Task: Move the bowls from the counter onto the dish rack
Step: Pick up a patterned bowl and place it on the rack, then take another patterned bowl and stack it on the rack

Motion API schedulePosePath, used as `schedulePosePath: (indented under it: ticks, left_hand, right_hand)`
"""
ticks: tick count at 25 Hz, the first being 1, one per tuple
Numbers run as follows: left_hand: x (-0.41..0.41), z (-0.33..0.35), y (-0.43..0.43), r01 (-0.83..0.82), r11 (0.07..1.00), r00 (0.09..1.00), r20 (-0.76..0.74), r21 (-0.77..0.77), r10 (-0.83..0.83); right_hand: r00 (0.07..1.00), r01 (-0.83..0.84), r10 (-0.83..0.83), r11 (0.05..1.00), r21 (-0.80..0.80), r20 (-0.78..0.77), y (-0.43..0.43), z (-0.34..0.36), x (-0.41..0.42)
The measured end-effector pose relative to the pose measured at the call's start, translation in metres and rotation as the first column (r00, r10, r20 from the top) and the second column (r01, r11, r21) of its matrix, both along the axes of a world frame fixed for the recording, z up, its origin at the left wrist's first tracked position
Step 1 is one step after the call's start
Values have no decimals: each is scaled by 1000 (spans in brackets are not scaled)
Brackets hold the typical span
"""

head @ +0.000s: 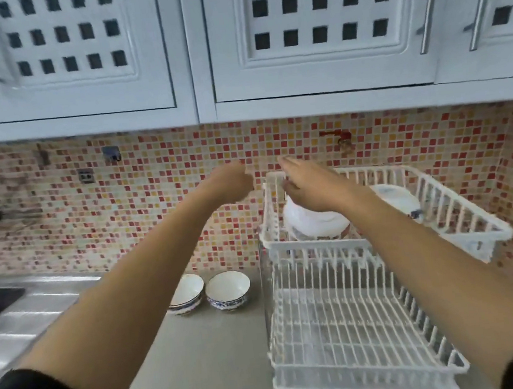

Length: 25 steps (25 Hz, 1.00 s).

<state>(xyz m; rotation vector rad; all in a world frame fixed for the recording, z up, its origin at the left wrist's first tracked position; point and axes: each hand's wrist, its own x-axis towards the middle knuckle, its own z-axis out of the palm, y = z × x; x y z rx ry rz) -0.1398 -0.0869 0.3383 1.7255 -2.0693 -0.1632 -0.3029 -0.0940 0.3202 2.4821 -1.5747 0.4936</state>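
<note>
Two white bowls with blue-patterned outsides stand side by side on the grey counter, one on the left and one on the right, just left of the white two-tier dish rack. In the rack's upper tier my right hand lies over a tilted, upturned white bowl, thumb and palm on its base. Another white bowl rests further right in that tier. My left hand hovers left of the rack, fingers curled, with nothing in it.
A steel sink and drainboard sit at the left. The mosaic tiled wall runs close behind the rack, with a red tap above it. White wall cabinets hang overhead. The rack's lower tier holds no dishes.
</note>
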Motion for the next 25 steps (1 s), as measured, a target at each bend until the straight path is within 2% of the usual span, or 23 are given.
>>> schedulePosePath:
  ticks: [5,11,17,20,23,25]
  left_hand:
    - [107,-36,15,-136,990,991,22,29,135]
    - [175,-130,-5,-202,955,979,34,219,200]
    - [182,-231,-49,-215,875,969,-17,434,247]
    - [178,-267,-85,-162,867,976,-53,472,211]
    - [169,-299,-136,-187,819,963,-64,542,262]
    - [166,-316,-145,-181,814,943,-136,552,303]
  right_hand:
    - [992,-40,35,998,39,122,7,-31,114]
    - [938,77,-161,960,268,308,-25,-129,187]
    - [819,264,-458,836,481,347,-82,-233,190]
    - [733,331,-581,759,560,355,-121,-272,184]
    - [651,389,-692,657,646,312,-171,-310,181]
    - [634,386,-715,622,682,293,-175,-322,181]
